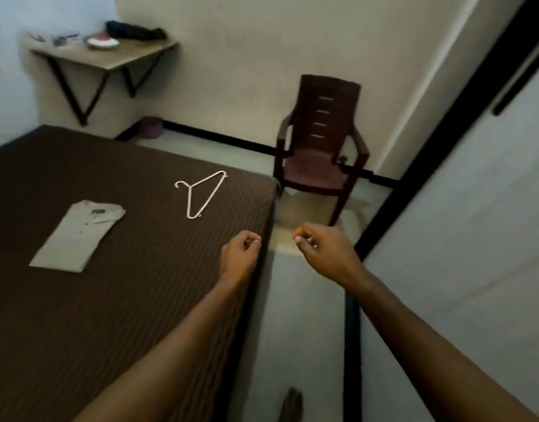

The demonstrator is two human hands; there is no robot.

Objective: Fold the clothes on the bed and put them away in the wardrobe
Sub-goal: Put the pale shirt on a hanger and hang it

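A folded beige polo shirt [79,236] lies flat on the brown striped bed [109,324], to the left. A white hanger [201,193] lies bare on the bed beyond it, toward the far corner. My left hand [239,254] hovers over the bed's right edge with its fingers curled in, holding nothing. My right hand [320,251] is held over the floor beside the bed, fingers also curled, nothing in it. The pale wardrobe door [475,239] with a dark frame stands on the right.
A dark plastic armchair [320,147] stands at the bed's far corner against the wall. A wall shelf [109,57] with small items hangs at the back left. A narrow strip of floor runs between bed and wardrobe, where my foot [291,403] shows.
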